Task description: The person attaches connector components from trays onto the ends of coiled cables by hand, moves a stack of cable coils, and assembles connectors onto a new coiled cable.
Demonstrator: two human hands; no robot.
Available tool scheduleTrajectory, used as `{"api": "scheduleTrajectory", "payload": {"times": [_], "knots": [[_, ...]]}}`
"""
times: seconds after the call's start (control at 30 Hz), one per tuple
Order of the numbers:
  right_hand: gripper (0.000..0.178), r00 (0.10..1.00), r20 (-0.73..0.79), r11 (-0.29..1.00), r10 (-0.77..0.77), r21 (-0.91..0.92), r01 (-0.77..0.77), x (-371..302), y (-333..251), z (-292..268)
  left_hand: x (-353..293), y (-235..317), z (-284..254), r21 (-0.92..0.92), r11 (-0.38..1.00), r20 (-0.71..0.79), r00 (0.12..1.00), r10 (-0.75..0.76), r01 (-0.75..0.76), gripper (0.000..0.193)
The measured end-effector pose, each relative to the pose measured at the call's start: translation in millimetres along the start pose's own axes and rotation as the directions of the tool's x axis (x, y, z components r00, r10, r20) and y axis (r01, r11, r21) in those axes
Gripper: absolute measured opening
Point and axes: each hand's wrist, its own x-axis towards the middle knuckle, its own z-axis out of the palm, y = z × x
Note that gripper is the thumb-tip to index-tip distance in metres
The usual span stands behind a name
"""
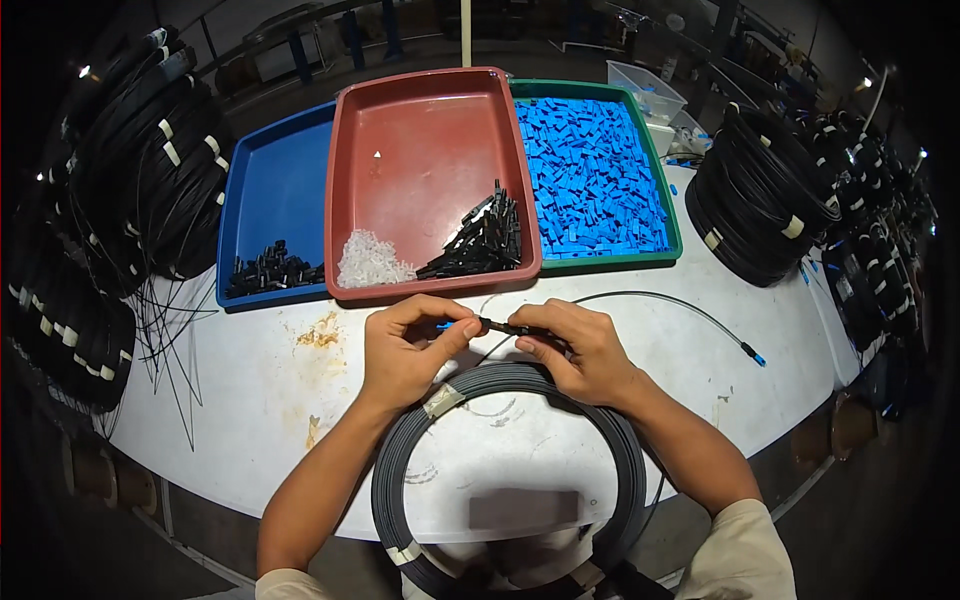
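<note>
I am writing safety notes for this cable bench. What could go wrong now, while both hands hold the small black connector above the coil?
1. The left hand and right hand pinch the black connector by fingertips only; it might slip or seat crooked.
2. The thin cable loops loosely across the table; a forearm could snag it.
3. The cable coil overhangs the near edge and may slide off.

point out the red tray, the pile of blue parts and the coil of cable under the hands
red tray (420, 150), head view, bare floor of the tray
pile of blue parts (595, 175), head view, middle of the pile
coil of cable (630, 470), head view, right side of the loop
</note>
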Motion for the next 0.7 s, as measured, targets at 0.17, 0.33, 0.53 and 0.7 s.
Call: {"api": "scheduleTrajectory", "payload": {"times": [0.17, 0.33, 0.53, 0.7], "knots": [[0.028, 0.998, 0.04, 0.999, -0.046, 0.019, 0.045, 0, 4, 0, -4, -2, 5, 0.093, 0.987, 0.012, 0.991, 0.131, -0.132, 0.014], [0.036, 0.992, 0.071, 0.994, -0.104, 0.029, 0.102, -1, 2, -5, -2, -5, 10, 0.089, 0.98, -0.013, 0.983, 0.182, -0.18, 0.015], [0.037, 0.989, 0.093, 0.993, -0.115, -0.003, 0.115, 2, 2, -4, -1, -7, 5, 0.151, 0.959, -0.005, 0.97, 0.242, -0.238, 0.012], [0.038, 0.993, 0.073, 0.992, -0.097, -0.073, 0.102, -4, 6, -1, -1, -14, 5, 0.131, 0.971, 0.008, 0.98, 0.198, -0.198, 0.01]]}}
